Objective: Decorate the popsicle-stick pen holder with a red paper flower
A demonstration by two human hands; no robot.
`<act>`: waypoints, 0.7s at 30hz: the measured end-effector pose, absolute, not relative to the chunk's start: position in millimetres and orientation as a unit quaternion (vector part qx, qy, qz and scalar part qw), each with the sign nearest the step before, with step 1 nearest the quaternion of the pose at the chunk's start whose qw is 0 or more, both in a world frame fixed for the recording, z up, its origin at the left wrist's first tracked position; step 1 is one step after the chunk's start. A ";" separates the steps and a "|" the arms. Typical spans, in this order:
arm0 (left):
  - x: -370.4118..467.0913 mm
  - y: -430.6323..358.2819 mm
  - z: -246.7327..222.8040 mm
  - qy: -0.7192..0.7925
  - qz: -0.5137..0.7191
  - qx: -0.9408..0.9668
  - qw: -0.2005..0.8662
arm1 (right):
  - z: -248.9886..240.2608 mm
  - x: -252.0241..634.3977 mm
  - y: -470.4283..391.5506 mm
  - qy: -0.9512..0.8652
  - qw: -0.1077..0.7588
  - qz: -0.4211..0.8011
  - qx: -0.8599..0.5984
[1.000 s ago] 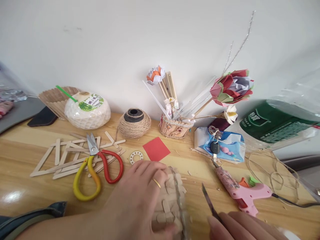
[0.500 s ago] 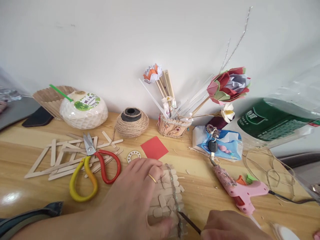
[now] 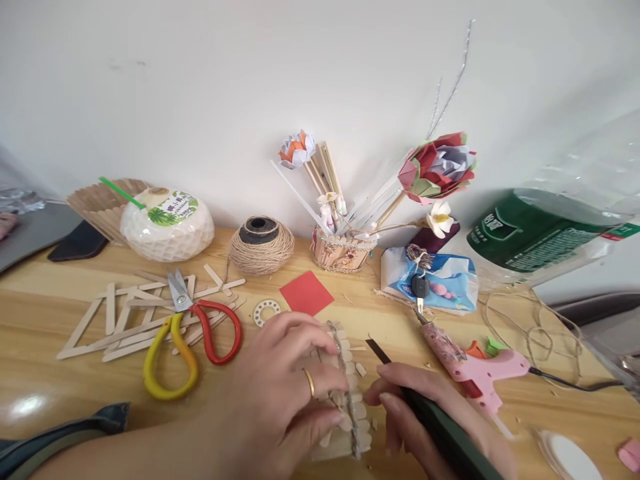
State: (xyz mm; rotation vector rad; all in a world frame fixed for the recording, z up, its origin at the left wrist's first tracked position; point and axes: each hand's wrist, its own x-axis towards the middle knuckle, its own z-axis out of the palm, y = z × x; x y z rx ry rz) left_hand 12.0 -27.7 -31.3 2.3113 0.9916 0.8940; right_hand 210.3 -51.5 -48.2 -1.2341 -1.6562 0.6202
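Observation:
A small panel of pale wooden stick pieces lies flat on the table, with a twisted cord running down it. Spread over the panel's left part is my left hand, a gold ring on one finger, its fingertips near the cord. Part of the panel is hidden under it. To the panel's right, my right hand is closed around a dark-handled knife. The thin dark blade points up and left, above the table and apart from the panel.
Scissors rest on loose wooden sticks at left. Behind are a twine spool, a red paper square and a decorated holder. A pink glue gun lies at right, near a large bottle.
My right hand has lifted the knife off the cord, and its blade now points further up. My left hand has shifted slightly right over the panel, its fingers more curled. The view has moved slightly.

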 end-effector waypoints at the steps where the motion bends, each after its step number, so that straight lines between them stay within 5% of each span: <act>1: 11.6 -26.3 -29.3 0.358 0.319 0.844 0.241 | -49.7 209.0 -51.9 -0.679 0.469 0.256 -0.503; 7: 10.3 -13.1 -14.0 0.343 0.220 0.871 0.275 | -50.4 209.4 -53.9 -0.730 0.432 0.245 -0.469; 21: 17.5 14.4 11.2 0.143 0.097 0.973 0.151 | -55.2 213.2 -53.5 -0.787 0.385 0.244 -0.415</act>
